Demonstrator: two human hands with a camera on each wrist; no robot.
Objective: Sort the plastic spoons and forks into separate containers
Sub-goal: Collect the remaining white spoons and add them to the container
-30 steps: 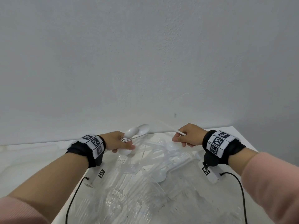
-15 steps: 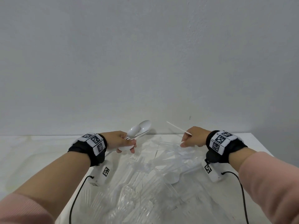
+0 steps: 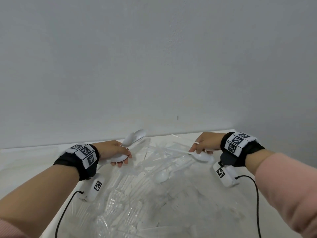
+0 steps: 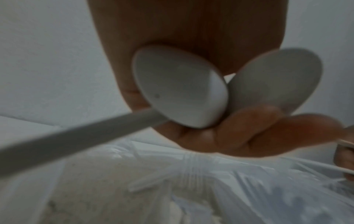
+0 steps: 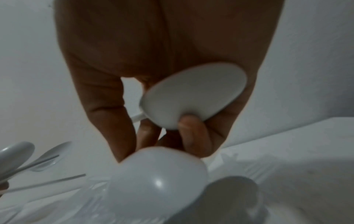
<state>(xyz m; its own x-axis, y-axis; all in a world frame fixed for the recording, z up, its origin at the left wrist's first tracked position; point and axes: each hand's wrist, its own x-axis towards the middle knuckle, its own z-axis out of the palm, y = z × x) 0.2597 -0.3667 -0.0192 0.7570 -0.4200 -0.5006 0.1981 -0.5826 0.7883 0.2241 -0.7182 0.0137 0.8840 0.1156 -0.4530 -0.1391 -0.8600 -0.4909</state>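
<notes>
L hand (image 3: 114, 151) had its fingers (image 4: 249, 128) curled round a bunch of white spoons (image 4: 180, 86). Two bowls sat against the palm, others fanned out past the knuckles toward the wall (image 3: 154, 66). Prob. it was hoarding spoons so several could go to a container in one trip; no container showed in any view.

R hand (image 3: 205, 143) also gripped: one spoon bowl (image 5: 193, 97) was tucked under the curled fingertips (image 5: 191, 128) against the palm, its handle poking out past the thumb side. A second bowl (image 5: 159, 174) lay just below the fingertips, touching or near; can't tell if it was held. Looked like the next pick.

Between the two hands and below both sets of fingers lay the mixed pile (image 3: 154, 169) of clear forks and white spoons on the white table (image 3: 214, 212), much of it in crinkled clear wrap. One loose spoon (image 3: 162, 176) lay mid-pile. Tangled handles crossed under the R fingers, so a pull there could drag neighbours along. Wrist bands w/ markers and cables trailed behind both hands.
</notes>
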